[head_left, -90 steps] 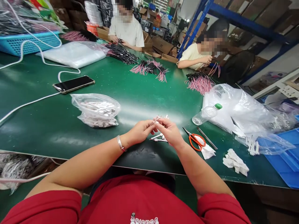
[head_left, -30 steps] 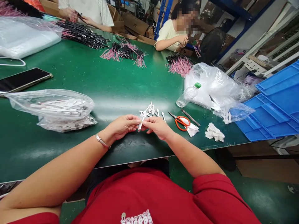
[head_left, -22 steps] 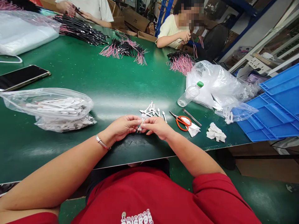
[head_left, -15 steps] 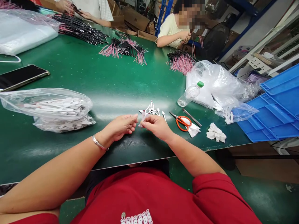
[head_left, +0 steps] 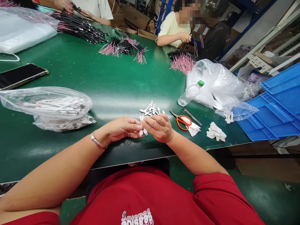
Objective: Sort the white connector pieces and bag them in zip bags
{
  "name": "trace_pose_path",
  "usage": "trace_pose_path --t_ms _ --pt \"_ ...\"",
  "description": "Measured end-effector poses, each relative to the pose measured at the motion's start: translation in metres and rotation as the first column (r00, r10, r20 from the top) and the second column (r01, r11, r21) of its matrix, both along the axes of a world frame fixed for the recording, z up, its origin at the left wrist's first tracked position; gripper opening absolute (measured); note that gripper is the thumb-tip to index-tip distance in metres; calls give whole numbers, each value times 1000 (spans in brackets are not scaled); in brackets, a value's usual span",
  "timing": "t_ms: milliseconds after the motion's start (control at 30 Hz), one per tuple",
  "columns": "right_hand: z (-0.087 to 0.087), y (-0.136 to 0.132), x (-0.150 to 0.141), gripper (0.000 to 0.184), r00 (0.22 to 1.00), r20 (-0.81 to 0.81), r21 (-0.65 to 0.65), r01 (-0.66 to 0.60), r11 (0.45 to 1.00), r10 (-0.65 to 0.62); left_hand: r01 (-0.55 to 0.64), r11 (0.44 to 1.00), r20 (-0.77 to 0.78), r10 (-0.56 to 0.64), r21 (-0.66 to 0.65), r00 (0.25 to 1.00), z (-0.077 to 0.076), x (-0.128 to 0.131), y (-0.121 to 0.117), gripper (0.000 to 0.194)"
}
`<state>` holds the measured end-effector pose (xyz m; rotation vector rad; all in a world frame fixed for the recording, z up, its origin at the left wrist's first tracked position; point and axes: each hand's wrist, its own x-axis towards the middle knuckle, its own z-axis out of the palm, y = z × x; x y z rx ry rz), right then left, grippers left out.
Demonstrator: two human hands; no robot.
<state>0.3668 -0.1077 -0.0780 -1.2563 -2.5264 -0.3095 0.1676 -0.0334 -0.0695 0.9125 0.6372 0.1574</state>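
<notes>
My left hand (head_left: 120,128) is closed, with thumb and fingers pinching a short white cable with a plug end (head_left: 141,133). Right against it, my right hand (head_left: 160,128) has its fingers curled round a second white plug piece (head_left: 145,132); its fingers partly cover what they grip. Both plug ends point down toward the table's front edge. Just beyond my hands lies a loose pile of similar short white plug cables (head_left: 150,109), partly hidden by my right hand.
Orange-handled scissors (head_left: 184,122), a metal tool (head_left: 192,117) and crumpled tissue (head_left: 216,132) lie at right, near a bottle (head_left: 189,94) and blue crates (head_left: 269,115). A bag of white pieces (head_left: 63,109) and a phone (head_left: 22,75) are left. Two people handle wires across the table.
My hands have come together, and my right hand has turned, its fingers now curled across the front. The white plug ends now hang down between the hands.
</notes>
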Motion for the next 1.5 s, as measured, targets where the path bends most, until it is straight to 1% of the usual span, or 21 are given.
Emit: trace_pose_path --t_ms 100,200,300,367,400,467,533,633,700,767,867,967,1033,1133,1233,1267,1300,1333,1400,1433,1500 --pt "2 1 -1 33 999 -42 -41 32 999 -34 -73 996 11 74 -44 997 0 3 -3 15" --pt "9 11 6 28 942 -189 -97 261 960 -276 -219 974 -31 217 -62 976 0 6 -2 9" --pt "17 25 21 24 778 -243 -326 496 805 -579 -342 939 -61 339 -33 939 0 7 2 8" --pt "21 34 29 22 723 -185 -466 532 707 -666 -369 929 -60 367 -27 928 -1 7 5 6" --pt "22 38 30 20 727 -154 -496 529 688 -669 -373 927 -60 371 -30 927 -1 7 6 12" --pt "21 45 28 17 775 -98 -494 507 706 -625 -381 924 -55 379 -35 924 -1 7 6 22" --pt "19 52 20 13 817 -24 -473 498 726 -576 -408 912 -31 407 -40 913 -1 7 7 19" --pt "15 61 7 12 810 70 -498 534 684 -582 -461 886 -6 461 -51 887 -2 7 9 5" --pt "15 61 1 13 805 68 -513 534 671 -589 -502 864 -17 502 -33 865 -3 6 13 7" --pt "19 56 -2 12 818 27 -512 505 695 -574 -552 833 -43 553 45 832 -6 5 17 10" --pt "30 42 -5 10 823 -96 -600 401 693 -559 -573 756 -8 606 317 796 -8 4 18 8" --pt "43 32 -8 11 732 -288 -819 145 555 -617 -441 677 60 508 588 859 -5 4 12 16" --pt "48 31 -11 12 608 -395 -885 -50 463 -689 -313 717 36 373 622 927 -2 5 5 22" --pt "50 36 -14 20 435 -472 -882 -232 411 -767 -160 855 37 163 494 986 0 7 -3 25" --pt "46 46 -14 22 390 -470 -879 -292 377 -792 -138 948 70 123 287 990 -2 8 -4 24" --pt "43 49 -13 19 414 -465 -885 -252 392 -783 -154 966 64 144 205 988 -2 7 -4 22" --pt "40 53 -10 18 459 -462 -883 -161 440 -759 -174 977 50 169 123 984 -3 7 -3 19" --pt "35 57 -8 18 524 -451 -855 -21 518 -723 -199 979 32 197 51 980 -3 7 -1 16" --pt "24 65 0 16 674 -354 -661 310 683 -648 -248 967 5 249 -57 969 -1 7 1 14" --pt "18 68 3 14 737 -267 -532 425 732 -621 -270 958 4 272 -92 962 1 7 2 14" --pt "7 73 9 18 816 -82 -391 502 771 -573 -296 944 20 302 -143 953 4 7 3 17"
